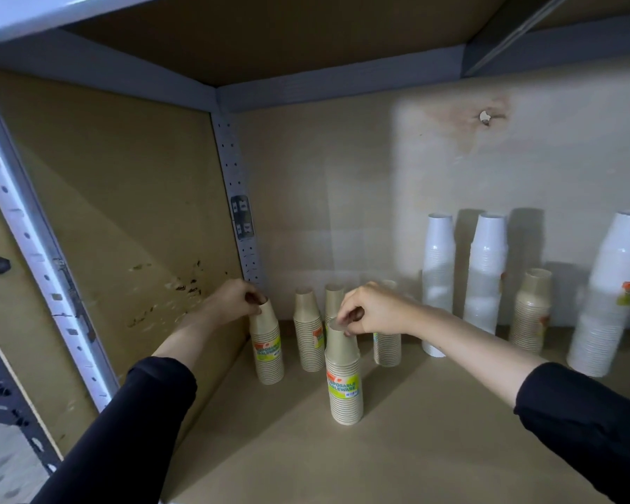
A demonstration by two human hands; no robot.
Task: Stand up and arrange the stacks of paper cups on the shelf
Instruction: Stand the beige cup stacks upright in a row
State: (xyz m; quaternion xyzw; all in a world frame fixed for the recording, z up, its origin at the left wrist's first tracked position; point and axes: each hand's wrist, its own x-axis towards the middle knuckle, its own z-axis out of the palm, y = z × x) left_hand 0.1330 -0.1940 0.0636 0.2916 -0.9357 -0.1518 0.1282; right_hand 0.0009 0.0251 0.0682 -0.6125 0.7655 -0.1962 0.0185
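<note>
My left hand (pixel 233 298) pinches the top of the leftmost tan stack (pixel 267 345), upright by the shelf's (pixel 433 431) left wall. Just right, two more tan stacks (pixel 308 329) stand further back. My right hand (pixel 373 309) pinches the top of the nearest tan stack (pixel 343 380), fingertips pressed together. Far right, three tall white stacks (pixel 438 285) stand upright, with a short tan one (pixel 530 311) between them.

Beige cup stack (pixel 343 376) under the right grip (pixel 371 310) wears a green-and-orange label; stacks right of it are white (pixel 484 274), sleeves (pixel 135 423) black
</note>
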